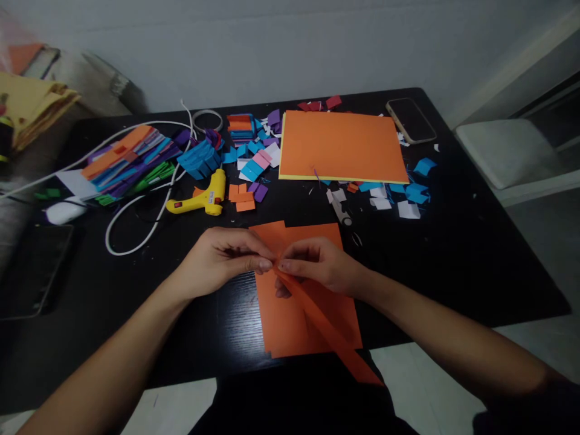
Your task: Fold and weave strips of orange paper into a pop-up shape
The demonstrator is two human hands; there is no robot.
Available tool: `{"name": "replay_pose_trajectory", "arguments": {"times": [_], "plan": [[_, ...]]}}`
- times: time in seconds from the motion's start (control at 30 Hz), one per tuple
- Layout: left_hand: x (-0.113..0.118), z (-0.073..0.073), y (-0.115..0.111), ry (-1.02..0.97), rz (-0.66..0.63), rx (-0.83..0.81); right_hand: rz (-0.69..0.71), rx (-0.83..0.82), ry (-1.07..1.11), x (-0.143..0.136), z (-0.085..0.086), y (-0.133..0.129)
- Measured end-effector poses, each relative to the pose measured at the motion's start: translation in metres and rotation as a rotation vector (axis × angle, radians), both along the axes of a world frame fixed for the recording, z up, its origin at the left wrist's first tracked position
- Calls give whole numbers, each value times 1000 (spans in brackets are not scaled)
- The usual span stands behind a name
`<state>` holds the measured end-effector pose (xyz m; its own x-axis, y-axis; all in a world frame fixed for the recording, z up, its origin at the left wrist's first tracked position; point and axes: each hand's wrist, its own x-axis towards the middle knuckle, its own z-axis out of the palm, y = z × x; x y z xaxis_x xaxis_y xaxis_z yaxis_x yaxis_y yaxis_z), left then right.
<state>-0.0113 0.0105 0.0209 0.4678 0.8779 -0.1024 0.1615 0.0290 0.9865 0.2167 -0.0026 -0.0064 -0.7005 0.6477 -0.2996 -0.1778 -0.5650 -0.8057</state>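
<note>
A long folded orange paper strip (328,329) runs from my fingertips down past the table's front edge. My left hand (231,260) pinches its upper end between thumb and fingers. Right beside it, my right hand (317,266) is closed on the same end, with the thumb on top and other fingers curled beneath. The two thumbs nearly touch. Under the hands lie orange paper sheets (283,320), overlapping on the black table.
A yellow glue gun (199,199) lies behind my left hand, near a white cable (113,232) and bundles of coloured paper (136,160). A large orange sheet stack (342,145), a phone (411,121), a cutter (339,209) and paper scraps (417,193) lie further back.
</note>
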Motion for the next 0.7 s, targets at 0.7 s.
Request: {"name": "replay_pose_trajectory", "arguments": {"times": [0.7], "plan": [[-11,3,6,127,24,61,-60,-20,-89,2,0,1]]}}
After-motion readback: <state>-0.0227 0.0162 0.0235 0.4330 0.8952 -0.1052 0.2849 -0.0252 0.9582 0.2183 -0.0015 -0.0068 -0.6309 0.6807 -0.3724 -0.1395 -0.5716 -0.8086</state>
